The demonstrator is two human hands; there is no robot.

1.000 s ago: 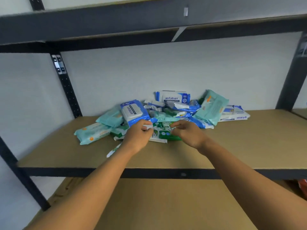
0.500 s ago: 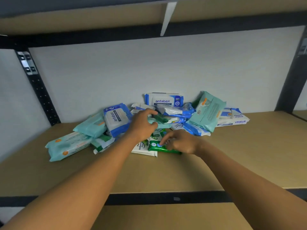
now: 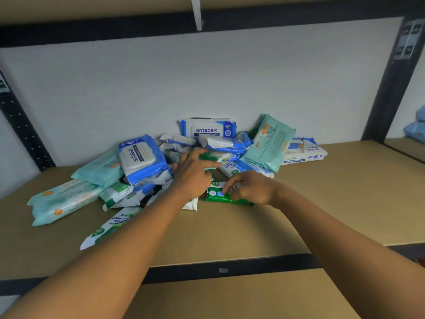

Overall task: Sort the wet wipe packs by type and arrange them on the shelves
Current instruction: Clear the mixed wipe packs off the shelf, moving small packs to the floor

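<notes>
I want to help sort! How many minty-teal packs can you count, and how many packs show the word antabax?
Teal packs: 3
Packs showing antabax: 3
Total: 6
The pile holds other packs, too jumbled to count.

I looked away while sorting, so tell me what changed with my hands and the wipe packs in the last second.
The left hand left the front of the pile and reached back into it, fingers straight, touching a green and white pack. The right hand stayed, gripping the small green pack at the front. The rest of the pile lies as before.
</notes>
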